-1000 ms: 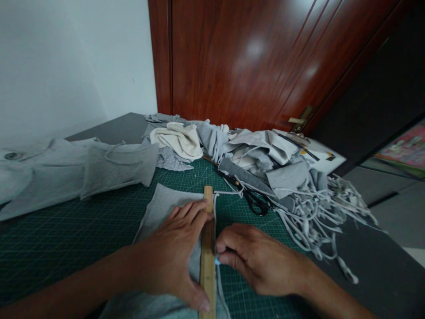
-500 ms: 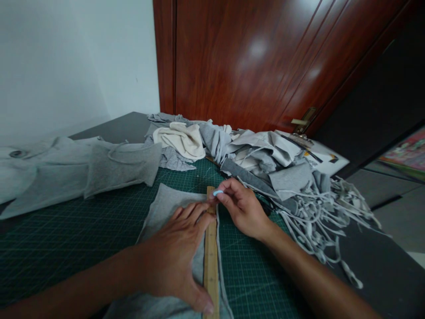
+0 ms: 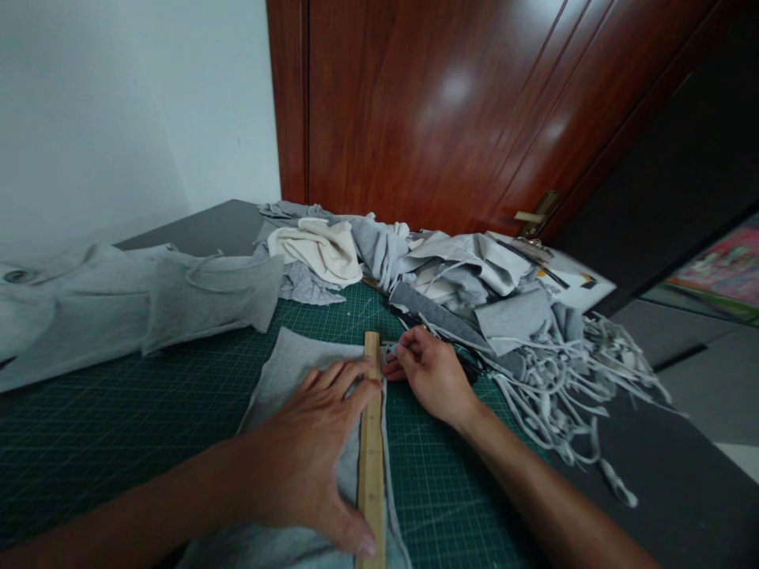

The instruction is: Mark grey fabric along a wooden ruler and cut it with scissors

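Wooden ruler [image 3: 371,458] lies on grey cloth [image 3: 290,367], just inside right edge, over green mat [image 3: 442,502]. My left hand [image 3: 311,442], spread, presses ruler flat, likely against slipping. My right hand [image 3: 436,375] pinches blue bit [image 3: 398,348] near ruler's far end.

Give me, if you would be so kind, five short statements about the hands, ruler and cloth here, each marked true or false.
1. The left hand touches the wooden ruler. True.
2. The ruler runs along the left side of the grey fabric. False: it runs along the fabric's right side.
3. The right hand is beside the far end of the ruler. True.
4. The cream cloth lies under the left hand. False: it lies farther off, among other cloths towards the door.
5. The tangle of pale strips lies to the right of the right hand. True.
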`<state>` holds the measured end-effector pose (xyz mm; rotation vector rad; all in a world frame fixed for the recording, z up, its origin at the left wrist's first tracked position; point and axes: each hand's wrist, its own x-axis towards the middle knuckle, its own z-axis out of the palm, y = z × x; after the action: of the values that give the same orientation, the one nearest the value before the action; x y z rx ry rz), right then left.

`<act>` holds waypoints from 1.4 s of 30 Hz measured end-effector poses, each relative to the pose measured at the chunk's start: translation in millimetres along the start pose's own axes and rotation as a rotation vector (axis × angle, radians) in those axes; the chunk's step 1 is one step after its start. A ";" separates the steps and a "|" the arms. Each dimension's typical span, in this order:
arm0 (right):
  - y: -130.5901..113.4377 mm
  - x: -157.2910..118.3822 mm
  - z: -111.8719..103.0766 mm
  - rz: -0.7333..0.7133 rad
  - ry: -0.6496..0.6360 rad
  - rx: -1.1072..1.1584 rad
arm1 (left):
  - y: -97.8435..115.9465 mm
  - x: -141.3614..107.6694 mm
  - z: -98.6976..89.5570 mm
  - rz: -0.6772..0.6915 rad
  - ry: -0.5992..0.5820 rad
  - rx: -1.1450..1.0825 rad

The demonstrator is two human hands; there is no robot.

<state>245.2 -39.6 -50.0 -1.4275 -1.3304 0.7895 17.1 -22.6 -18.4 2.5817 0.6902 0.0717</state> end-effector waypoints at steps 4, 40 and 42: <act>-5.9 -0.9 3.1 -0.012 0.035 0.028 | -2.0 0.3 1.4 0.018 0.022 -0.010; -6.3 24.7 6.3 0.094 -0.045 -0.172 | -1.4 -1.2 3.8 -0.016 -0.002 0.006; -7.0 24.5 6.7 0.091 -0.046 -0.208 | -2.4 -1.5 4.9 -0.019 -0.006 0.017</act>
<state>241.3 -15.0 -41.4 -1.6517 -1.4239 0.7636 15.5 -23.6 -23.8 2.5903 0.7166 0.0526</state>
